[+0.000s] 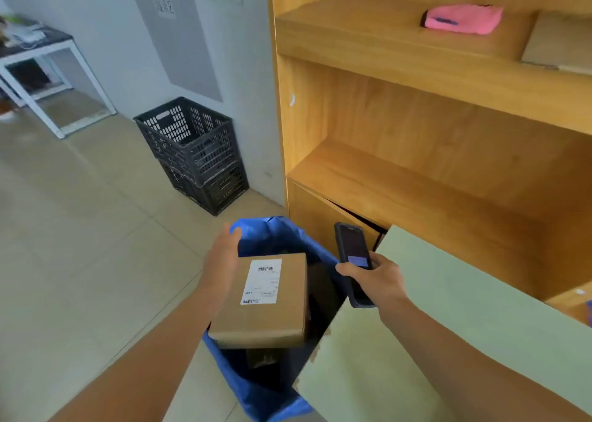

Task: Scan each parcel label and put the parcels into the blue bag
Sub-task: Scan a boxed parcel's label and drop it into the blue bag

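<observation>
A flat brown cardboard parcel (pixel 262 300) with a white printed barcode label (pixel 262 281) on its upper face hangs right over the open mouth of the blue plastic bag (pixel 272 389), label side up. The left hand (pixel 221 261) supports it along its left edge: the fingers reach forward alongside and seemingly under the box, and how firmly this grip closes on it cannot be made out from here. Just to the right, the right hand (pixel 374 277) has its grip wrapped round a dark handheld scanner (pixel 354 261), screen lit and facing up, its head not aimed at the label. That suggests the scan of this parcel is probably finished and the drop into the bag is the step in hand, though the picture alone cannot confirm the scan.

Inside the bag, in the dark below the held box, at least one more brown parcel (pixel 261 357) appears to lie already, so part of the task looks done. A pale green tabletop (pixel 448 325) covers the bag's right side. On the wooden shelf unit (pixel 416 197) behind, a pink soft packet (pixel 464 19) and a flat brown cardboard piece (pixel 563 43) rest on an upper shelf; these may still await scanning. Two stacked black plastic crates (pixel 195 152) stand on the tiled floor (pixel 80 229) by the wall.
</observation>
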